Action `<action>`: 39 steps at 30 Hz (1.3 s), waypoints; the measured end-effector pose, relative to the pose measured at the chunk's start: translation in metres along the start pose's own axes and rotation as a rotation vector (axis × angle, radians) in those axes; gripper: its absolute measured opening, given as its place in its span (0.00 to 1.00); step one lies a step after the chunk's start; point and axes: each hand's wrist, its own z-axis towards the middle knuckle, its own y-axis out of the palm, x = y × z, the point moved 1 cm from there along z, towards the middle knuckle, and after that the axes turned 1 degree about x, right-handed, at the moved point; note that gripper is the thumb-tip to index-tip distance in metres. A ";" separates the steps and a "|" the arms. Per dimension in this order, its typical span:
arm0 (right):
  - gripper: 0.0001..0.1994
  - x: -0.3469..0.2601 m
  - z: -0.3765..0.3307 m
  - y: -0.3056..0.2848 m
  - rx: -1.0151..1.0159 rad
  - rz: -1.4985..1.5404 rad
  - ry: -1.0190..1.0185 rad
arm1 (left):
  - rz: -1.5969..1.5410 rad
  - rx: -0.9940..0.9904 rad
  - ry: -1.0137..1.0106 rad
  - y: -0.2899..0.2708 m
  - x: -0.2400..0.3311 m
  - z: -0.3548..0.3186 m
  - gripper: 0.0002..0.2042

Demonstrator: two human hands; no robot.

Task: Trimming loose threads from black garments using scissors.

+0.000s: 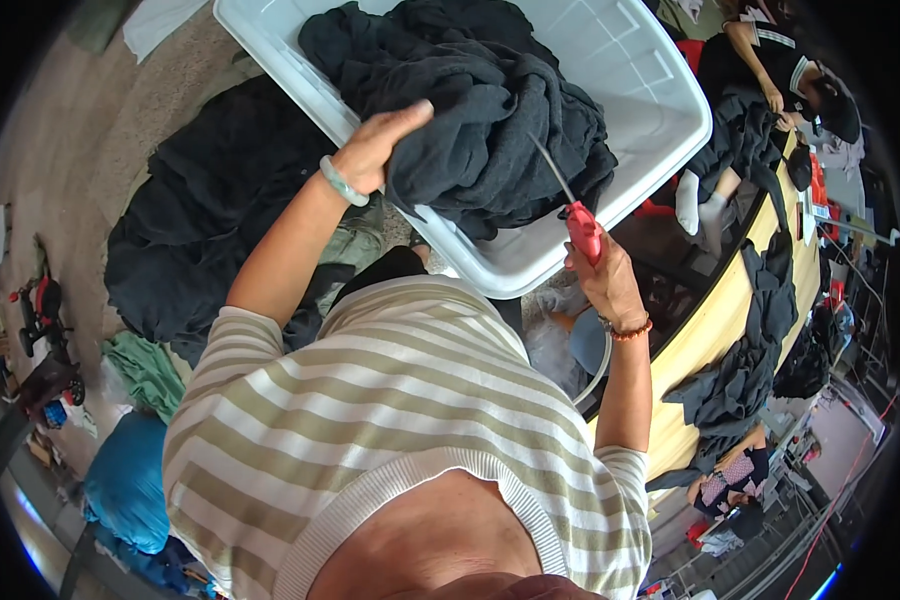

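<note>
A pile of dark grey garments fills a large white plastic bin in front of me. My left hand, with a pale green bangle on the wrist, grips a fold of the dark cloth at the bin's near rim. My right hand, wearing a bead bracelet, is shut on a red-handled thread snipper. Its thin metal blades point up into the garments. My striped beige and white shirt fills the lower middle of the view.
A heap of dark clothes lies on the floor to the left, with green cloth and a blue bag nearer. A yellow wooden table with dark garments stands at the right. Other people sit at the top right and lower right.
</note>
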 end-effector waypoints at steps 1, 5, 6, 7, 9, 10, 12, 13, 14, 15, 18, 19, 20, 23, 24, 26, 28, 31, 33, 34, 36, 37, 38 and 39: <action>0.13 -0.003 -0.002 -0.001 -0.033 -0.031 0.005 | 0.154 -0.023 -0.053 -0.006 -0.008 0.001 0.16; 0.17 -0.031 -0.005 -0.008 -0.123 -0.091 -0.013 | 0.533 -0.089 0.002 0.008 -0.036 0.003 0.34; 0.17 -0.032 -0.006 -0.007 -0.122 -0.089 -0.008 | 0.674 -0.072 0.074 0.013 -0.042 0.007 0.39; 0.17 -0.032 -0.007 -0.007 -0.108 -0.110 -0.036 | 0.675 -0.076 0.071 0.019 -0.049 0.012 0.39; 0.16 -0.028 -0.007 -0.008 -0.073 -0.098 -0.051 | 1.263 0.324 0.723 0.040 -0.048 0.020 0.39; 0.16 -0.024 -0.006 -0.010 -0.066 -0.097 -0.049 | 1.266 0.318 0.728 0.050 -0.046 0.026 0.39; 0.14 -0.018 -0.002 -0.012 0.027 0.006 -0.039 | 1.460 0.367 0.888 0.064 -0.036 0.036 0.40; 0.12 -0.015 0.002 -0.013 0.048 0.072 -0.011 | 1.381 0.335 0.909 0.051 -0.039 0.054 0.34; 0.13 0.004 0.006 -0.007 0.169 0.126 -0.018 | 1.365 0.248 0.721 0.051 -0.031 0.063 0.22; 0.15 0.008 0.014 -0.010 0.225 0.047 0.007 | 0.766 0.172 0.440 0.054 -0.026 0.065 0.17; 0.20 0.029 0.031 -0.016 0.277 0.013 0.083 | 0.031 0.008 0.116 0.078 0.014 0.017 0.12; 0.23 0.036 0.034 -0.017 0.264 0.040 0.116 | -0.076 0.097 0.177 0.082 0.026 -0.011 0.11; 0.23 0.043 0.036 -0.016 0.264 0.053 0.133 | -0.124 0.245 0.317 0.077 0.032 -0.039 0.14; 0.24 0.045 0.035 -0.019 0.166 0.515 0.331 | -0.210 0.130 0.392 0.067 0.056 -0.115 0.21; 0.24 0.043 0.040 -0.017 0.161 0.527 0.332 | -0.013 0.189 0.383 0.044 0.056 -0.129 0.18; 0.23 0.036 0.051 -0.010 0.198 0.643 0.329 | 0.374 0.303 0.359 0.024 0.056 -0.142 0.15; 0.23 0.044 0.069 0.003 0.145 0.641 0.340 | 1.058 0.156 0.056 0.024 0.064 -0.123 0.11; 0.29 0.047 0.095 0.025 0.181 0.454 0.255 | 1.303 0.194 0.068 0.000 0.040 -0.106 0.08; 0.33 0.051 0.115 0.047 0.275 0.192 0.195 | 1.211 0.262 -0.013 0.001 0.029 -0.094 0.07; 0.35 0.053 0.126 0.061 0.325 0.089 0.170 | 1.217 0.237 -0.012 0.009 0.025 -0.088 0.07; 0.34 0.047 0.138 0.079 0.313 0.066 0.273 | 1.373 0.224 0.261 0.028 0.020 -0.071 0.08; 0.30 0.055 0.146 0.093 0.294 0.076 0.298 | 1.354 0.180 0.307 0.034 0.015 -0.058 0.10; 0.27 0.065 0.151 0.105 0.275 0.087 0.324 | 1.348 0.125 0.307 0.044 0.010 -0.042 0.12; 0.24 0.066 0.153 0.109 0.239 0.130 0.313 | 1.303 0.073 0.308 0.047 0.002 -0.025 0.13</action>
